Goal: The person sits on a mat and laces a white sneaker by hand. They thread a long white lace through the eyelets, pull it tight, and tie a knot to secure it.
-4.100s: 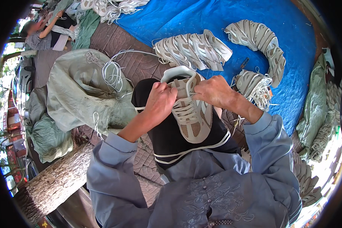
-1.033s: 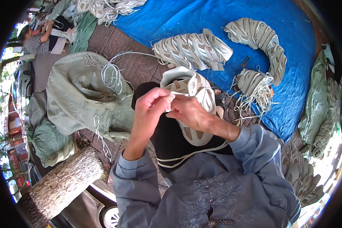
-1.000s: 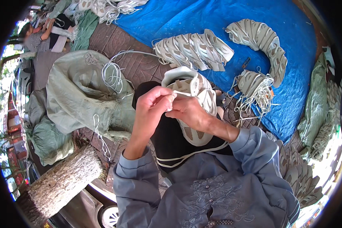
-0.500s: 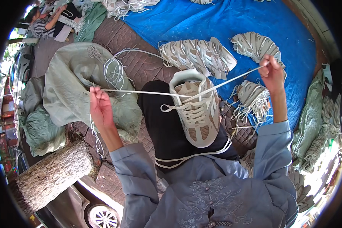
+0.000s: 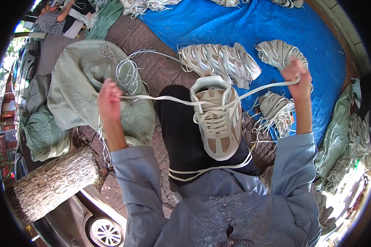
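Observation:
A beige and brown sneaker [image 5: 218, 142] rests on my dark-trousered thigh, toe pointing toward me. Its white shoelace [image 5: 165, 98] is threaded through the eyelets, and the two ends run out sideways from the top of the lacing. My left hand [image 5: 110, 101], blurred, is closed on one end. On the other side my right hand [image 5: 297, 80] grips the opposite end, its fingers also smeared by motion. Both stretches of lace sag in soft curves between shoe and hands. Loose laces [image 5: 210, 170] lie over my lap below the toe.
Rows of nested shoe uppers [image 5: 218, 61] lie on a blue tarp [image 5: 317, 94] ahead. Another shoe piece [image 5: 272, 105] trails tangled laces. At left are a pale green sack [image 5: 70, 90], a coil of white lace [image 5: 127, 76] and a log [image 5: 57, 181]. A person [image 5: 53, 22] sits far left.
The lace ends, pulled straight and taut before, now hang slack and curved. Both hands have blurred with motion; the left has moved slightly up. The sneaker has shifted a little right in view.

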`<action>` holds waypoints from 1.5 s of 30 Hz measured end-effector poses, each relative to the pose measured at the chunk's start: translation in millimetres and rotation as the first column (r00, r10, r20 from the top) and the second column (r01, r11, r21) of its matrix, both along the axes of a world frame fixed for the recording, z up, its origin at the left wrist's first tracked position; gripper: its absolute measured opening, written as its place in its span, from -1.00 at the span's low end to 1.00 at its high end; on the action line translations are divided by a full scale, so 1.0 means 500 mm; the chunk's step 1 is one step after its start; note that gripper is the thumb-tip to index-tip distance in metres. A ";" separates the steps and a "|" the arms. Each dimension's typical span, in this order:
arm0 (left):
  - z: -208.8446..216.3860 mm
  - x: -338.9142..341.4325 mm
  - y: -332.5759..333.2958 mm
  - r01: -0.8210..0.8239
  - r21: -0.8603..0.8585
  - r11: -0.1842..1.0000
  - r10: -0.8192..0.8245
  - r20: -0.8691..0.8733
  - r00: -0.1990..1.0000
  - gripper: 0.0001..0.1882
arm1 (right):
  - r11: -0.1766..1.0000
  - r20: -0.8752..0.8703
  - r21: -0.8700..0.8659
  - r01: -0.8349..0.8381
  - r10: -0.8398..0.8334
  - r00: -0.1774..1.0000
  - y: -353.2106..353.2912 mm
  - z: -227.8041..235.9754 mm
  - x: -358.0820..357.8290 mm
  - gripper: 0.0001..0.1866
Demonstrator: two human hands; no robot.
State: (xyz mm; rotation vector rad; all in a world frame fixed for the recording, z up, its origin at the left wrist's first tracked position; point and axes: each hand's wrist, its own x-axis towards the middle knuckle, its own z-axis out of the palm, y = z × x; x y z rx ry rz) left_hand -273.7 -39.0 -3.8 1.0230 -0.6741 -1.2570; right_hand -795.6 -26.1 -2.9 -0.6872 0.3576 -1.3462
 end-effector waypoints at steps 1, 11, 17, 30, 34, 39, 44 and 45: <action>0.004 -0.055 0.020 0.004 0.015 1.000 -0.007 0.198 0.980 -0.80 | 0.987 -0.394 0.088 0.134 -0.090 0.915 0.013 0.008 0.054 -0.75; -0.016 -0.333 0.146 0.359 0.015 0.933 -0.221 0.814 0.538 -0.93 | 0.594 -0.745 -0.630 -0.500 -0.644 0.173 0.107 -0.032 0.356 -0.92; -0.034 -0.336 0.164 0.355 0.006 0.935 -0.154 0.908 0.390 -0.90 | 0.644 -0.808 -0.572 -0.507 -0.548 0.216 0.112 -0.035 0.339 -0.86; -0.052 -0.382 0.176 0.497 -0.260 0.828 0.315 0.949 -0.029 -0.78 | 0.710 -0.782 -0.616 -0.340 -0.502 0.368 0.122 -0.029 0.328 -0.87; -0.032 -0.376 0.168 0.594 0.006 0.804 0.290 0.868 -0.402 -0.74 | 0.965 -0.901 -0.175 -0.194 -0.079 0.426 0.112 -0.012 0.261 -0.84; 0.021 -0.365 0.112 0.572 0.450 0.686 -0.171 0.864 -0.474 -0.80 | 0.818 -0.920 -0.384 -0.429 -0.380 0.099 0.089 -0.041 0.216 -0.90; 0.050 -0.375 0.058 0.581 0.613 0.535 -0.447 0.789 -0.421 -0.88 | 0.780 -0.849 -0.224 -0.585 -0.450 -0.275 0.093 -0.035 0.227 -0.85; 0.049 -0.381 0.059 0.572 0.603 0.555 -0.416 0.797 -0.437 -0.87 | 0.795 -0.854 -0.147 -0.589 -0.403 -0.330 0.091 -0.027 0.233 -0.84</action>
